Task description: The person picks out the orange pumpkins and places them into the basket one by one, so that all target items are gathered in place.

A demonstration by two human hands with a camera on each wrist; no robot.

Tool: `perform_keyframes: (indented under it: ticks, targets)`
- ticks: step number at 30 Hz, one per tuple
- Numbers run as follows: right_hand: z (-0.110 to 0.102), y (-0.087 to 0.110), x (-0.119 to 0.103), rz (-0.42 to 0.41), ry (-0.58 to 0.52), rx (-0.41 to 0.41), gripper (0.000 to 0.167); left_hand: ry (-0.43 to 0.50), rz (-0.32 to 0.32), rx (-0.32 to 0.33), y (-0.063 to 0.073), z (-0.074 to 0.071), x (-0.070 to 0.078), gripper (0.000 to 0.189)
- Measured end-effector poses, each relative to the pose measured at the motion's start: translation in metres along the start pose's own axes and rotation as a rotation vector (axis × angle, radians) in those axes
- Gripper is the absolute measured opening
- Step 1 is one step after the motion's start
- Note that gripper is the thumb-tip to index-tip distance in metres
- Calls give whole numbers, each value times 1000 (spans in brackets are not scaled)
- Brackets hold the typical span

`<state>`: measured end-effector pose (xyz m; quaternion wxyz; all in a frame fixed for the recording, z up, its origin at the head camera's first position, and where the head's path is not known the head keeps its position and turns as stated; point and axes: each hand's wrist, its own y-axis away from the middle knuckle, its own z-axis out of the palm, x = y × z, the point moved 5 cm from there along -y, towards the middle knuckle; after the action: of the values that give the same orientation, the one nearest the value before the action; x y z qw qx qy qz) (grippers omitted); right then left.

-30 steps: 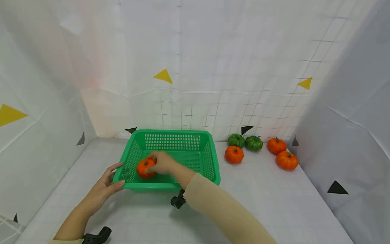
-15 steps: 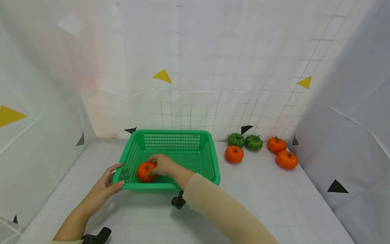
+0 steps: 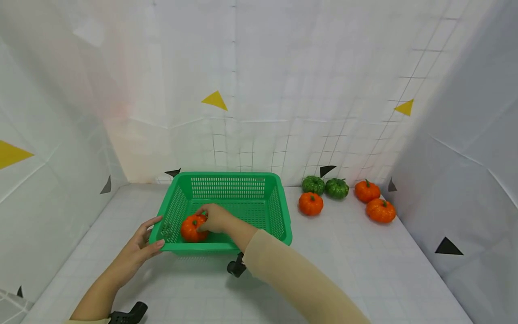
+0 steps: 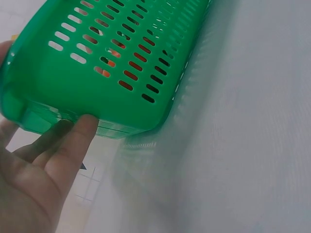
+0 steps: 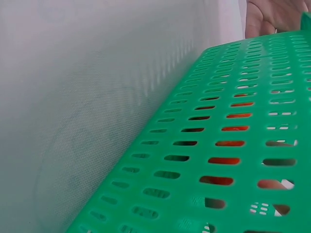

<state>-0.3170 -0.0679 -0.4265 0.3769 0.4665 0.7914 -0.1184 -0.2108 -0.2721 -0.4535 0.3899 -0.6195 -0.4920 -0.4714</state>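
Note:
A shallow green plastic basket (image 3: 234,247) with slotted walls stands on the white surface. My left hand (image 3: 135,251) holds its front left corner, thumb at the front rim and fingers along the left side; in the left wrist view the fingers (image 4: 80,138) touch the outside wall. Over the front rim, my right hand (image 3: 217,219) reaches into the basket and pinches a small orange pumpkin, mostly hidden by the fingers. Against it on the left lies another orange pumpkin (image 3: 189,229). Through the slots in the right wrist view, orange patches (image 5: 228,143) show.
Right of the basket are two green pumpkins (image 3: 313,185) with an orange pumpkin (image 3: 310,204) in front. Farther right sit two orange pumpkins (image 3: 367,191). White sheet walls with yellow and black triangles enclose the back and both sides.
My right hand and both pumpkins in the basket have shifted slightly down toward the front wall, then stayed still. My left hand keeps its place on the basket.

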Motion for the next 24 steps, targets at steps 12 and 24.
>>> perform_keyframes:
  ticks: [12, 24]
  targets:
    - [-6, 5, -4, -10, 67, 77, 39, -26, -17, 25, 0, 3, 1, 72]
    - [-34, 39, -13, -67, -22, 74, 33, -12, -9, 16, 1, 2, 0, 71]
